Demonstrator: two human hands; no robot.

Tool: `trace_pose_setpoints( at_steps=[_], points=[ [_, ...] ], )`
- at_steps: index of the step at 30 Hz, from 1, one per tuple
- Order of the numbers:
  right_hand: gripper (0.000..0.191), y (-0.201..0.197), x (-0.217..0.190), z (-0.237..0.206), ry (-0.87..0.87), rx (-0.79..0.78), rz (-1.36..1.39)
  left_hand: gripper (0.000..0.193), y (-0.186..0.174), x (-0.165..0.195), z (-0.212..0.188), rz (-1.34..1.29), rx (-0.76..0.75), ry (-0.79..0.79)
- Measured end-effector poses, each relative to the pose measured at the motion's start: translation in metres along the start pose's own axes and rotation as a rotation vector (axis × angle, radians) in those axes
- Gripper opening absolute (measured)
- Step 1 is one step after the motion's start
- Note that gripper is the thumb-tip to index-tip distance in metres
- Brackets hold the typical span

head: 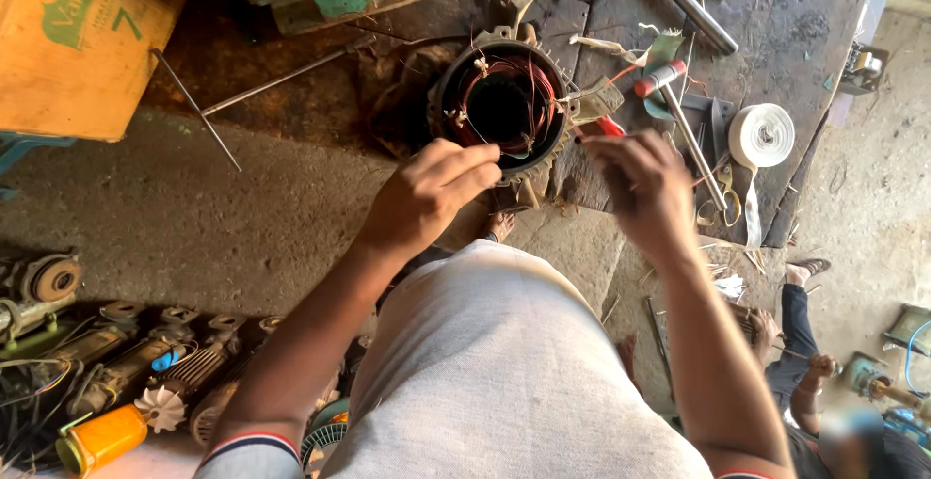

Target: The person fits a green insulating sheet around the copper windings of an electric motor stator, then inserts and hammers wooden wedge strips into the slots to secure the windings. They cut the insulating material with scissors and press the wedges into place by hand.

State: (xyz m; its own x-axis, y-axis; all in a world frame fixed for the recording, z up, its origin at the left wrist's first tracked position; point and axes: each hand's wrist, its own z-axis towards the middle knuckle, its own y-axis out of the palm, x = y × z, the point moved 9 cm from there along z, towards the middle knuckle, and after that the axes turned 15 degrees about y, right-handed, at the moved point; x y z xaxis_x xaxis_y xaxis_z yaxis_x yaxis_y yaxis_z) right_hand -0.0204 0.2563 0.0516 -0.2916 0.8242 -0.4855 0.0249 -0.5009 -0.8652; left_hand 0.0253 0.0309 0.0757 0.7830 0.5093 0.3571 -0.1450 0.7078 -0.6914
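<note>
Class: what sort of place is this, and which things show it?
Probably a motor repair workshop: a stator with copper windings on a grimy workbench, spare armatures on the floor, and a white tape roll.

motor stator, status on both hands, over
Left hand pinching at stator rim. Right hand holds red-handled tool beside it. Hammer lies close right.

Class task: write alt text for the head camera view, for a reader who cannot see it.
Seen from above, a person's left hand and right hand work at the rim of a motor stator wound with copper wire, on a dark wooden bench. A roll of white tape and a hammer lie to its right.
</note>
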Motion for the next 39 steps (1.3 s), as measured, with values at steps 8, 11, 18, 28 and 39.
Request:
trace_pose_setpoints(
  at_steps=[8,11,18,28,39],
  points=[
    [0.022,0.107,0.046,-0.044,0.676,-0.371,1.311,0.016,0.041,-0.027,0.014,-0.250,0.070,-0.162],
    [0.022,0.114,0.040,-0.044,0.648,-0.361,1.419,0.013,0.036,-0.029,0.016,-0.229,0.152,-0.231],
    [0.021,0.122,0.038,-0.043,0.642,-0.320,1.498,0.013,0.036,-0.009,0.024,-0.157,0.091,-0.289],
    [0.014,0.079,0.030,-0.025,0.370,-0.234,0.996,0.012,0.040,0.004,0.009,-0.302,0.108,-0.461],
    [0.006,-0.017,0.178,0.022,0.344,0.257,-0.072,0.012,0.053,0.011,-0.073,-0.258,0.239,-0.749]
  ],
)
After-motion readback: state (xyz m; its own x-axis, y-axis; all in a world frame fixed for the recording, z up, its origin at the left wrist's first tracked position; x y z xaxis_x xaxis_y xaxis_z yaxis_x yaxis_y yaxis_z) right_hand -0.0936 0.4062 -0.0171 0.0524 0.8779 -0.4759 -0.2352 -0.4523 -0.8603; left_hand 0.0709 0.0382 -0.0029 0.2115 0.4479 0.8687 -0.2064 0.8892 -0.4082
